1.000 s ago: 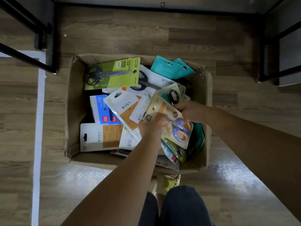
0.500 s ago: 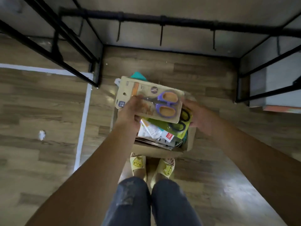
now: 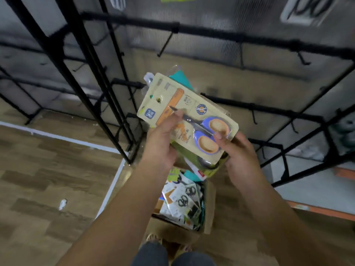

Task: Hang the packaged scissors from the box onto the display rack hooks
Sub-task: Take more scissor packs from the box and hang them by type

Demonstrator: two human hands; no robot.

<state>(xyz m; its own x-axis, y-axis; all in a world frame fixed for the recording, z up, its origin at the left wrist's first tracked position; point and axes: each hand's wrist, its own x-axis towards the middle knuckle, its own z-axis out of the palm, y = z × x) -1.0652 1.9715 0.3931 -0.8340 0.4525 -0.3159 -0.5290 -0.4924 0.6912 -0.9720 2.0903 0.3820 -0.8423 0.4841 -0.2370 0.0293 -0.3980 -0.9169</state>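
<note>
I hold a stack of scissor packs in front of the rack. The top pack [image 3: 194,112] is beige with purple-and-orange scissors; green and teal packs show underneath. My left hand [image 3: 163,144] grips the stack's lower left, thumb on the card face. My right hand [image 3: 236,150] holds the lower right corner, thumb on the purple handle. Below on the floor stands the cardboard box [image 3: 208,206] with several more scissor packs. The black display rack [image 3: 226,36] with bare hooks [image 3: 165,45] rises ahead.
More black rack frames stand at the left [image 3: 76,60] and right [image 3: 307,143]. A hung scissor pack [image 3: 307,10] shows blurred at the top right. A white floor line [image 3: 113,181] runs beside the box. My legs and feet are just behind the box.
I have lifted the stack of packs out of the box and up toward the rack. My view has tilted up from the box to the hooks.
</note>
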